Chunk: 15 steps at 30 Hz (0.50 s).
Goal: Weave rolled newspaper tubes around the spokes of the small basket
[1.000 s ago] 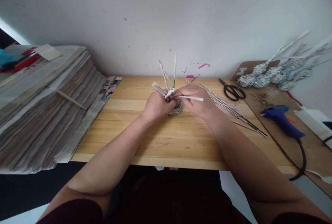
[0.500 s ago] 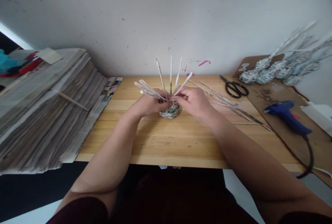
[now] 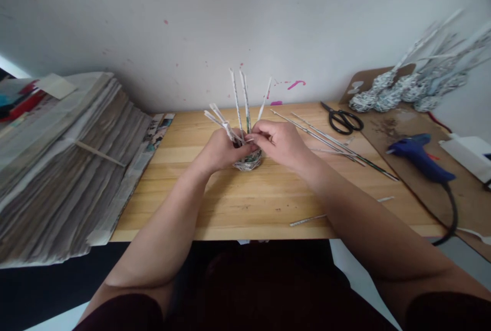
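A small round basket woven from rolled newspaper [image 3: 247,162] stands on the wooden table, with several pale paper sticks [image 3: 235,96] rising from its rim. My left hand [image 3: 223,150] is closed around the basket's left side, its thumb along the near rim. Some sticks lean left past its fingers. My right hand [image 3: 276,140] pinches a paper strip at the right side of the rim, the fingertips close to the left thumb. The fingers hide much of the weave there.
Loose paper rods [image 3: 330,141] and black scissors [image 3: 345,120] lie to the right. A blue glue gun [image 3: 420,156] rests on a brown board, with woven paper pieces [image 3: 399,90] behind it. A tall newspaper stack [image 3: 69,167] occupies the left. One rod [image 3: 308,220] lies near the front edge.
The basket has turned in my hands, and its upright sticks stand in different positions. A loose rod now lies near the front edge beside my right forearm. The view has shifted slightly.
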Tool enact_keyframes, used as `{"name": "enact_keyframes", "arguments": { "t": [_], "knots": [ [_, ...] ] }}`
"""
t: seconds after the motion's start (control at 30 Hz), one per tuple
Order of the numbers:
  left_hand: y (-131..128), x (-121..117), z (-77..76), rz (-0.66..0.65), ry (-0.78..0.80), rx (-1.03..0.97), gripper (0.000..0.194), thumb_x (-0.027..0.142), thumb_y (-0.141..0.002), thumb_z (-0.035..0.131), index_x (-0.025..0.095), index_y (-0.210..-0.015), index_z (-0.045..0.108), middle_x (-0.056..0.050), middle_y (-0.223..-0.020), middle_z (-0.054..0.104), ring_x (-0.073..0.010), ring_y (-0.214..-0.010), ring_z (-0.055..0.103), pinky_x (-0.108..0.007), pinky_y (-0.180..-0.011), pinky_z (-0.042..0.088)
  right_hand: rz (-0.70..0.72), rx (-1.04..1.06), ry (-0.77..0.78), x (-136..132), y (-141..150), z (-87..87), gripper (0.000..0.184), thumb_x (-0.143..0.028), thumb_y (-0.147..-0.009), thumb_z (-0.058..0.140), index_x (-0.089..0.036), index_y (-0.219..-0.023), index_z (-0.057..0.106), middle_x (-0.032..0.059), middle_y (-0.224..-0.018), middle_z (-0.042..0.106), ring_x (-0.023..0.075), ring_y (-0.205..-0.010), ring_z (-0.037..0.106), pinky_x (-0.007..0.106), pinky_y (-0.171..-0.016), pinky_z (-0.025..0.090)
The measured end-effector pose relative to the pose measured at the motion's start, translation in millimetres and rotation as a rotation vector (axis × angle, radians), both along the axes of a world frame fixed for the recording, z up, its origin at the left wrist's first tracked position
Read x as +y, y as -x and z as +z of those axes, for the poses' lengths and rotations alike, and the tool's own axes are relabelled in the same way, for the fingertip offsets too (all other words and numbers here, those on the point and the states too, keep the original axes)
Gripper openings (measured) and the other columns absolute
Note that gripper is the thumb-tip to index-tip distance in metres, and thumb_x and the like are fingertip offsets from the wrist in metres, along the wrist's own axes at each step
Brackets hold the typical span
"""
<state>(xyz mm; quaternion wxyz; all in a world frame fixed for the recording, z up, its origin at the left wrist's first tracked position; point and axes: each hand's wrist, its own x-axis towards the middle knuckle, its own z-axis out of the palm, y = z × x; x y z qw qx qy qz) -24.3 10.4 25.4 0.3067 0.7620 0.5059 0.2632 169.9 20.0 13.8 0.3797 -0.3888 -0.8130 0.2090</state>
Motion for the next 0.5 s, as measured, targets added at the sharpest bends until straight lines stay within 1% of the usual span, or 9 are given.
{"name": "enact_keyframes", "arguments": {
  "t": [0.07,0.13,0.2,0.27,0.33,0.4,0.43,0.47,0.5],
  "knots": [
    [-2,0,-0.8,-0.027,0.005,-0.030,0.028,0.042,-0.079,0.067,0.015,-0.080,0.071,-0.002,-0.069,0.067,-0.0137,-0.064,0.056,-0.024,-0.059,0.041,0.017,0.010,0.028,1,-2,0.9,0.020,-0.034,-0.096,0.063,-0.019,-0.085,0.072,-0.0006,-0.070,0.068,0.0113,-0.061,0.053,0.026,-0.061,0.036],
    [-2,1,-1.5,-0.044,0.021,-0.069,0.026,0.041,-0.078,0.067,0.015,-0.080,0.070,-0.001,-0.070,0.067,-0.0137,-0.065,0.056,-0.024,-0.060,0.042,0.039,0.038,0.072,3,-5,5.5,0.019,-0.035,-0.096,0.063,-0.020,-0.094,0.074,0.0010,-0.077,0.073,0.0125,-0.065,0.059,0.027,-0.063,0.040],
    [-1,2,-2.5,-0.030,0.040,-0.089,0.026,0.041,-0.077,0.069,0.015,-0.076,0.069,-0.001,-0.068,0.065,-0.0133,-0.063,0.055,-0.024,-0.060,0.043,0.035,0.076,0.095,4,-10,15.1,0.019,-0.036,-0.094,0.065,-0.019,-0.099,0.074,0.0033,-0.086,0.076,0.0143,-0.073,0.064,0.027,-0.067,0.044],
    [1,4,-3.8,-0.008,0.064,-0.097,0.027,0.042,-0.075,0.070,0.016,-0.074,0.067,0.000,-0.065,0.063,-0.0129,-0.060,0.054,-0.025,-0.058,0.042,-0.007,0.073,0.088,0,-16,28.6,0.019,-0.035,-0.094,0.066,-0.019,-0.096,0.074,0.0046,-0.089,0.077,0.0155,-0.078,0.066,0.028,-0.070,0.046],
    [3,6,-5.0,-0.004,0.084,-0.109,0.028,0.044,-0.076,0.070,0.016,-0.074,0.066,0.000,-0.065,0.063,-0.0132,-0.060,0.055,-0.025,-0.057,0.043,0.005,-0.067,0.116,-11,-29,41.4,0.017,-0.036,-0.091,0.069,-0.019,-0.090,0.075,0.0029,-0.080,0.075,0.0150,-0.071,0.063,0.029,-0.066,0.044],
    [5,8,-5.6,-0.022,0.089,-0.119,0.028,0.044,-0.077,0.068,0.016,-0.076,0.067,-0.001,-0.067,0.065,-0.0143,-0.061,0.057,-0.025,-0.058,0.044,0.091,-0.322,0.187,-28,-48,48.1,0.014,-0.036,-0.085,0.075,-0.023,-0.085,0.076,0.0007,-0.076,0.073,0.0147,-0.065,0.061,0.029,-0.062,0.041],
    [5,8,-5.5,-0.033,0.085,-0.118,0.027,0.044,-0.077,0.067,0.016,-0.075,0.067,-0.001,-0.067,0.065,-0.0147,-0.062,0.058,-0.025,-0.058,0.045,0.126,-0.434,0.219,-39,-60,48.1,0.014,-0.036,-0.079,0.080,-0.024,-0.083,0.076,0.0007,-0.077,0.074,0.0159,-0.066,0.062,0.030,-0.061,0.041],
    [6,9,-5.3,-0.041,0.078,-0.116,0.027,0.043,-0.077,0.066,0.016,-0.074,0.067,-0.001,-0.066,0.065,-0.0151,-0.062,0.058,-0.025,-0.058,0.045,0.152,-0.533,0.230,-50,-74,46.1,0.017,-0.035,-0.072,0.085,-0.025,-0.084,0.077,0.0018,-0.082,0.075,0.0187,-0.071,0.064,0.031,-0.063,0.043],
    [6,9,-4.9,-0.050,0.071,-0.112,0.027,0.042,-0.077,0.066,0.016,-0.073,0.067,-0.001,-0.066,0.065,-0.0152,-0.062,0.058,-0.026,-0.058,0.045,0.158,-0.610,0.244,-62,-88,42.4,0.020,-0.033,-0.069,0.086,-0.026,-0.085,0.077,0.0028,-0.085,0.075,0.0218,-0.077,0.066,0.032,-0.066,0.045]
  ]
}}
